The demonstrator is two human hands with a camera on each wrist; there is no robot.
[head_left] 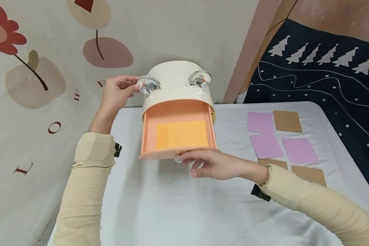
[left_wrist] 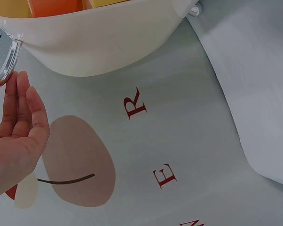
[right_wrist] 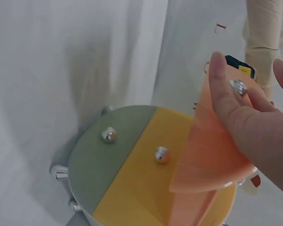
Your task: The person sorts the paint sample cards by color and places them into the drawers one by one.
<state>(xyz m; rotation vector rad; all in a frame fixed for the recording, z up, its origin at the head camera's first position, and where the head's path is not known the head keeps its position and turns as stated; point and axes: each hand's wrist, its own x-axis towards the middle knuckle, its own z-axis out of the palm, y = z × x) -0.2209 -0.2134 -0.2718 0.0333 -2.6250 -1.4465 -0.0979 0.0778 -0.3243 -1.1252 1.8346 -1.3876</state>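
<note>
A white drawer box point(head_left: 178, 92) with two shiny round ears stands at the table's far edge. My left hand point(head_left: 118, 93) pinches the rim of its left ear point(head_left: 148, 84) between thumb and fingers. The top orange drawer point(head_left: 147, 155) is pulled out, with a flat yellow-orange piece point(head_left: 184, 135) lying inside. At the drawer's front, fingers of my right hand point(head_left: 215, 164) touch the silver knob point(right_wrist: 238, 86), while the thumb stands apart from it. Below, the right wrist view shows a yellow drawer front point(right_wrist: 146, 183) and a green one point(right_wrist: 99, 155), both pushed in.
On the right of the white-covered table point(head_left: 172, 212) lie several cards, among them a purple card point(head_left: 300, 151) and a brown card point(head_left: 287, 121). A printed wall hanging point(head_left: 187, 30) rises close behind the box. A dark cloth with white trees point(head_left: 319, 82) hangs at the right.
</note>
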